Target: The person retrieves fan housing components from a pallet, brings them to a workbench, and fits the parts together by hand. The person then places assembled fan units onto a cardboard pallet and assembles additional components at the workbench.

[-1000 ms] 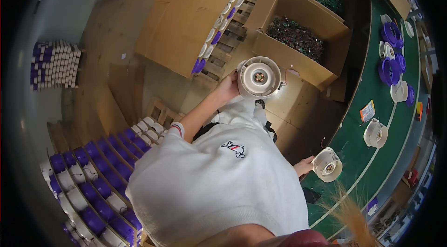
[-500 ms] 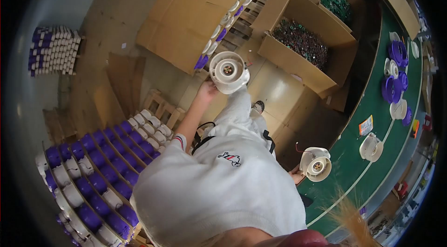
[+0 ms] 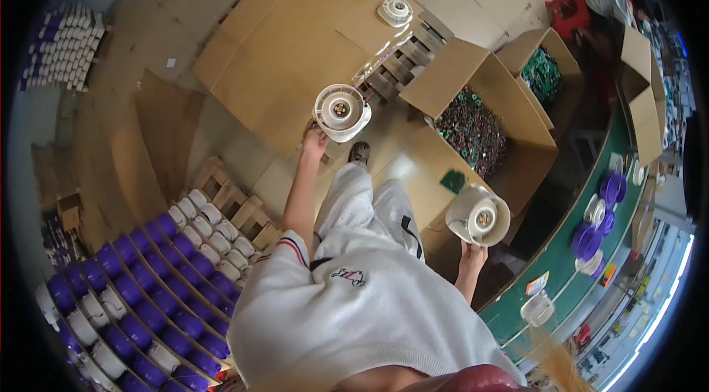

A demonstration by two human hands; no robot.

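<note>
Head view: left hand point(image 3: 315, 141), gripping the near edge of a round white housing point(image 3: 340, 108), aloft against the near right corner of a cardboard sheet point(image 3: 288, 38). Right hand point(image 3: 473, 255), gripping a second white housing point(image 3: 480, 216) from below, aloft between a carton of wired parts point(image 3: 529, 145) and the left edge of the green bench point(image 3: 509, 305). Hazards, as judged: either piece slipping, each being held by one hand at its edge; the left one knocking the sheet's corner, if carried low; the right one striking carton or bench edge, if swung wide. Further out: one white unit point(image 3: 396, 12) by the sheet's right edge; purple rings point(image 3: 588, 241) towards the bench's far end; stacked purple-and-white rows point(image 3: 140, 285), lower left; another person point(image 3: 609, 2), upper right.
</note>
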